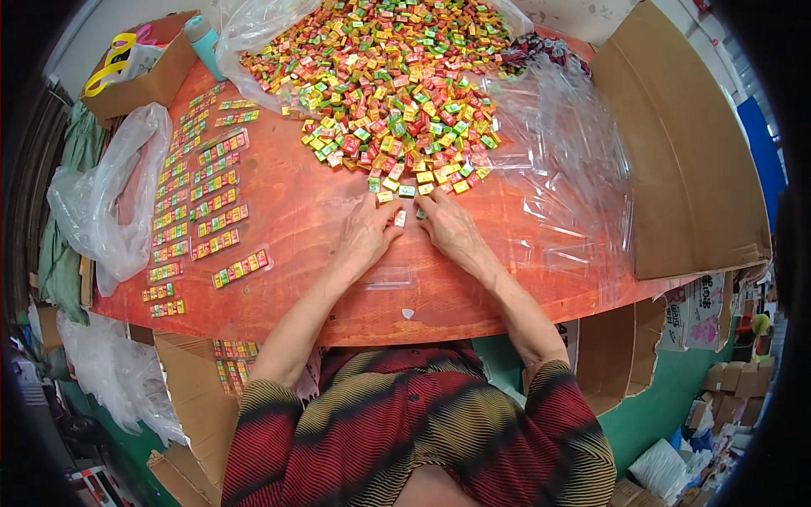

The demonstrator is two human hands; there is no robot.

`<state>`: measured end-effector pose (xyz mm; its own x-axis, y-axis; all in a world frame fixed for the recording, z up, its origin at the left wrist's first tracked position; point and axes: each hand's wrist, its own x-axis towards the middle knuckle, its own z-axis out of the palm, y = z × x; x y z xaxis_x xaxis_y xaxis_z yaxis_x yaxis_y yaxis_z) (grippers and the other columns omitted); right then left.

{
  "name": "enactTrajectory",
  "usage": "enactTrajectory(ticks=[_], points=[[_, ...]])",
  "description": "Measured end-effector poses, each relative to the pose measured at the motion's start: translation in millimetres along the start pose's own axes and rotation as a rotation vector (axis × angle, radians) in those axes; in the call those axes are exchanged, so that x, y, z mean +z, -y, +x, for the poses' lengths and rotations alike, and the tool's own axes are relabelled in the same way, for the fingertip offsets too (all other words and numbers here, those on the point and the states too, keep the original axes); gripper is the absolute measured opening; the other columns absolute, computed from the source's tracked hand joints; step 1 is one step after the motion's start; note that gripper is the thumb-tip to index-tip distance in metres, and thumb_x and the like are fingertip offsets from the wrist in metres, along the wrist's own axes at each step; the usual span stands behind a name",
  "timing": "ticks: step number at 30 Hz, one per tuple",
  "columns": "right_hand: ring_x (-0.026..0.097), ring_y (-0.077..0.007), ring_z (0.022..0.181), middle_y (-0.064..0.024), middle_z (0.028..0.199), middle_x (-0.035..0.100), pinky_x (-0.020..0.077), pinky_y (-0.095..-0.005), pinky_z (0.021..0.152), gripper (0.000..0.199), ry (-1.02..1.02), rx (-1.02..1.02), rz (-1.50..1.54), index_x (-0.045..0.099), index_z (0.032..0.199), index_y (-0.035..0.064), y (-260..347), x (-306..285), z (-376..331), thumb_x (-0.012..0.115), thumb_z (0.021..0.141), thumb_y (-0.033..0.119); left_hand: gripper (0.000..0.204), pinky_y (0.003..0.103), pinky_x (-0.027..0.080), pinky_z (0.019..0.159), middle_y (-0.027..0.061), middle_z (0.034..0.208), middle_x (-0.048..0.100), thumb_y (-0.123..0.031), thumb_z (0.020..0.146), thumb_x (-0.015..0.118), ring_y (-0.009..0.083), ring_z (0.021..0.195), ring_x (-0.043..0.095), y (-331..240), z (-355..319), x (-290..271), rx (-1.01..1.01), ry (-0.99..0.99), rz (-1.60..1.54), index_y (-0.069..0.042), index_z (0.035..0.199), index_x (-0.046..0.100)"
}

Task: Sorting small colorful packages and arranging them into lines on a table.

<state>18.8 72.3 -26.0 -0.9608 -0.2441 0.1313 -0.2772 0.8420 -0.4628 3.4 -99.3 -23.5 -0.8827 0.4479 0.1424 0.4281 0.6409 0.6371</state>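
A large heap of small boxy pieces (397, 93) in red, yellow, green and orange wrappers spreads over the far middle of the table. Both my hands are at its near edge, backs up. My left hand (367, 237) has its fingers curled, with a red-and-white piece (400, 218) at its thumb and fingertips. Opposite it, my right hand (454, 230) is closed around a green piece (421, 214), partly hidden by its fingers. A few loose pieces, among them a pale green one (407, 191), lie just beyond my fingertips. Closer to me rests a clear plastic tray (389, 275).
Rows of filled clear packs (218, 201) lie on the left of the red table (321, 308). Clear empty trays (562, 186) pile up at right beside a tall cardboard flap (684, 152). A plastic bag (127, 194) hangs at the left edge; a blue bottle (203, 42) stands behind.
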Motion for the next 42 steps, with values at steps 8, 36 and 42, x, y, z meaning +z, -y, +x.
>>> enactTrajectory(ticks=[8, 36, 42], points=[[0.050, -0.0388, 0.077, -0.0217, 0.083, 0.049, 0.0419, -0.0433, 0.065, 0.035, -0.059, -0.050, 0.192, 0.043, 0.106, 0.0008, 9, 2, 2, 0.050, 0.071, -0.002, 0.034, 0.038, 0.042, 0.075, 0.0128, 0.091, 0.049, -0.007, 0.068, 0.065, 0.0309, 0.089, 0.050, -3, 0, 6, 0.056, -0.086, 0.025, -0.007, 0.102, 0.058], [0.058, -0.0316, 0.068, -0.0163, 0.078, 0.056, 0.0452, -0.0416, 0.055, 0.023, -0.244, 0.232, -0.144, 0.055, 0.085, 0.0030, -15, -1, 17, 0.061, 0.074, 0.022, 0.032, 0.036, 0.041, 0.071, 0.0101, 0.082, 0.046, -0.009, 0.071, 0.063, 0.0265, 0.079, 0.049, -3, -3, 3, 0.042, -0.087, 0.037, -0.009, 0.102, 0.058], [0.057, -0.0328, 0.064, -0.0167, 0.076, 0.056, 0.0446, -0.0421, 0.054, 0.019, -0.257, 0.198, -0.182, 0.054, 0.084, 0.0015, -13, 2, 14, 0.057, 0.075, 0.018, 0.031, 0.037, 0.041, 0.070, 0.0107, 0.083, 0.046, -0.010, 0.071, 0.064, 0.0272, 0.079, 0.050, -2, -3, 4, 0.032, -0.097, 0.042, -0.008, 0.101, 0.058]])
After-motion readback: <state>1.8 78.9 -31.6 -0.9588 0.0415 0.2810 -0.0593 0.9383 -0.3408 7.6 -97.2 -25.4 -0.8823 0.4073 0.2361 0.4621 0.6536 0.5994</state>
